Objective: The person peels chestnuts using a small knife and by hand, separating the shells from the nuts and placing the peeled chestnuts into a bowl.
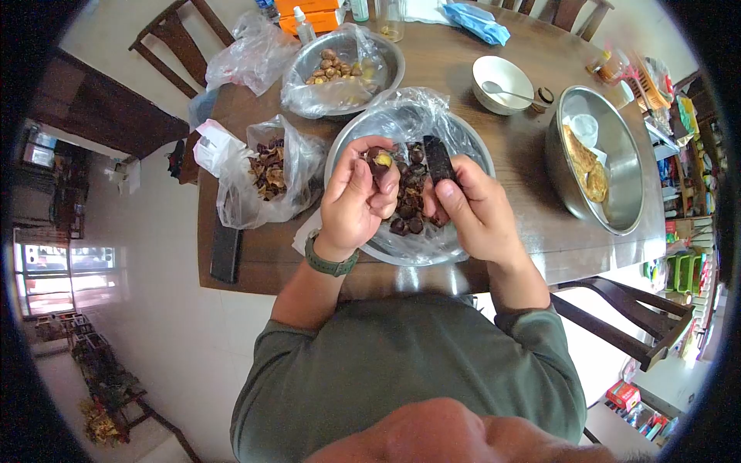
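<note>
My left hand [355, 193] pinches a partly peeled chestnut [381, 160], dark brown with yellow flesh showing. A flat black rectangular tool [438, 160], its exact kind unclear, is gripped in my right hand [480, 212], with the thumb along its lower end. The tool and the chestnut are apart. Below both hands stands a metal basin [485, 148] lined with clear plastic. Dark unpeeled chestnuts [415, 224] lie inside it, partly hidden by my fingers.
Left of the basin, a plastic bag [231, 197] holds shell scraps [267, 168]. Behind is a bowl [396, 68] of lighter chestnuts [337, 68]. A white bowl [502, 69] with a spoon and a large steel basin [629, 197] stand right. A black phone-like object [226, 253] lies left.
</note>
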`<action>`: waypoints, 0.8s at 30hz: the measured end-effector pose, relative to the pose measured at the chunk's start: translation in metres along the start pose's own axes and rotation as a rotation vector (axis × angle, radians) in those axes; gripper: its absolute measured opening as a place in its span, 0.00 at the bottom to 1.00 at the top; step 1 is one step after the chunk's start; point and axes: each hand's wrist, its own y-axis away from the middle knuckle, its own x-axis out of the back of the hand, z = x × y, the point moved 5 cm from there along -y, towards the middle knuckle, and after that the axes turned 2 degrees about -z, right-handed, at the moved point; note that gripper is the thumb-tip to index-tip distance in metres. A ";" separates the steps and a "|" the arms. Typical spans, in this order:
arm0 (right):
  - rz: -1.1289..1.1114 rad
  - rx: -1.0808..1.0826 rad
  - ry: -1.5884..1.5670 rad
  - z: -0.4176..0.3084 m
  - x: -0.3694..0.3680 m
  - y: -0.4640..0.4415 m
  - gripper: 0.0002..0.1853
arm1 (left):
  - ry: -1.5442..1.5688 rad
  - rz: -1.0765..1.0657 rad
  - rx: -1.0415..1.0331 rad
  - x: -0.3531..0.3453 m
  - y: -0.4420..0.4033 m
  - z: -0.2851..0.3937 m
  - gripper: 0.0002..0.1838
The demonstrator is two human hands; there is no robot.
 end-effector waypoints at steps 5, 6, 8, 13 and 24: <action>0.032 0.069 0.368 -0.004 -0.004 -0.011 0.13 | -0.010 -0.070 0.026 0.003 0.004 -0.009 0.24; 0.017 0.046 0.378 -0.002 -0.006 -0.011 0.14 | -0.019 -0.054 0.037 0.003 0.004 -0.010 0.23; -0.013 0.002 0.396 0.001 -0.009 -0.011 0.15 | -0.038 -0.023 0.059 0.004 0.007 -0.013 0.23; 0.010 0.068 0.432 0.002 -0.010 -0.012 0.19 | -0.048 -0.005 0.091 -0.002 0.007 -0.010 0.22; 0.022 0.074 0.508 0.004 -0.009 -0.010 0.21 | -0.166 -0.071 0.106 0.004 0.009 -0.011 0.21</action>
